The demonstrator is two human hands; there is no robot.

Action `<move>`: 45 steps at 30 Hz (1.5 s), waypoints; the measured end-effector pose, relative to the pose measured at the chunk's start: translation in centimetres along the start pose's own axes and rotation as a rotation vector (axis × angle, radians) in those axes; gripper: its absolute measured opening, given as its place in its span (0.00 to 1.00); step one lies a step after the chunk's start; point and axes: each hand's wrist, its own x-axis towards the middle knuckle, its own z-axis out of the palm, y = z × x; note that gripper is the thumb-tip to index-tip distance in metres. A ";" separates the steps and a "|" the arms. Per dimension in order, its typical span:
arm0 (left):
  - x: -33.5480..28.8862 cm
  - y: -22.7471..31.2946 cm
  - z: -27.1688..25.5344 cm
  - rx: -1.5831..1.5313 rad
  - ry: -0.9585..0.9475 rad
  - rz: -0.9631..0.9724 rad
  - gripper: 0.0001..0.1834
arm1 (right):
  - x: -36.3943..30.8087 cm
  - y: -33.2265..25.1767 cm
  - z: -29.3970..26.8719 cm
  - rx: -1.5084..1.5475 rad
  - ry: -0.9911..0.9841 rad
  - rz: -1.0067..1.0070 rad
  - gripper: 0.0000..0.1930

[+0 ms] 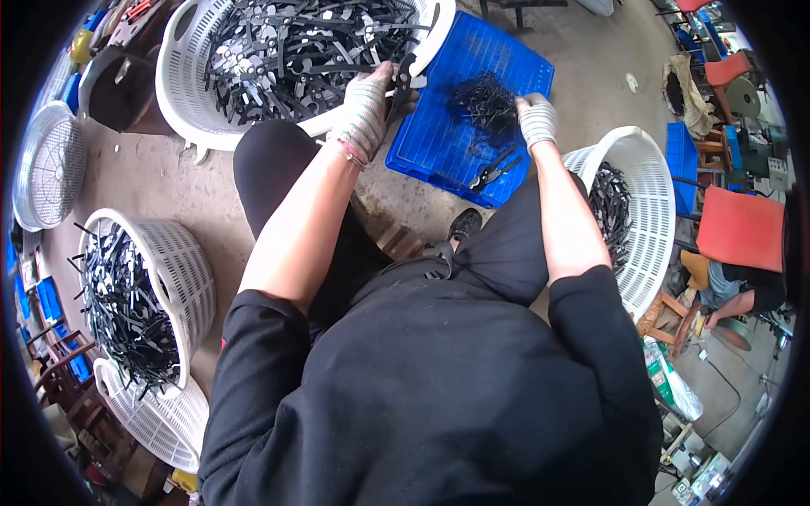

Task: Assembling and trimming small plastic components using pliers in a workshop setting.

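My left hand (363, 118), in a pale striped glove, is closed around a black metal tool part (402, 84) with long flat arms, near the right rim of a big white basket. Many similar black and silver metal parts (287, 59) fill that basket. On an upturned-looking blue plastic crate (439, 126) lies a tangled heap of thin black pieces (485, 103). My right hand (537, 121), gloved too, reaches the heap's right edge with fingers bent together; what they hold is hidden. A black plier-like piece (494, 173) rests on the crate's near end.
White baskets of black parts stand at my left (190, 261) and right (650, 202). Another white basket (160, 422) lies lower left, and a pale round basket (51, 164) farther left. Red chairs (741, 229) and a seated person (742, 291) are at the right.
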 end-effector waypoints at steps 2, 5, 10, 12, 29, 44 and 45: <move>-0.1 -0.4 -0.1 0.018 0.040 -0.016 0.14 | -0.2 -0.5 -0.4 0.072 0.074 0.008 0.18; -0.2 -0.7 -0.3 0.005 0.001 -0.045 0.15 | -1.0 -0.9 -0.9 0.767 0.190 0.198 0.11; -0.2 -1.3 -0.8 0.041 -0.023 -0.064 0.15 | -2.7 -0.3 -1.7 -0.002 0.191 -0.013 0.13; -0.6 -1.9 -1.0 0.028 -0.008 -0.066 0.14 | -2.6 -0.2 -2.1 0.140 0.321 0.008 0.13; -1.7 -4.1 -1.2 0.084 -0.033 -0.147 0.18 | -4.1 0.5 -2.2 1.060 0.206 0.378 0.10; -5.7 -1.8 2.6 -0.190 -0.264 -0.149 0.25 | -13.5 -11.3 -10.5 1.390 -0.336 -0.015 0.08; -6.0 -1.7 2.7 -0.209 -0.307 -0.131 0.24 | -13.8 -11.6 -10.2 1.388 -0.329 -0.001 0.08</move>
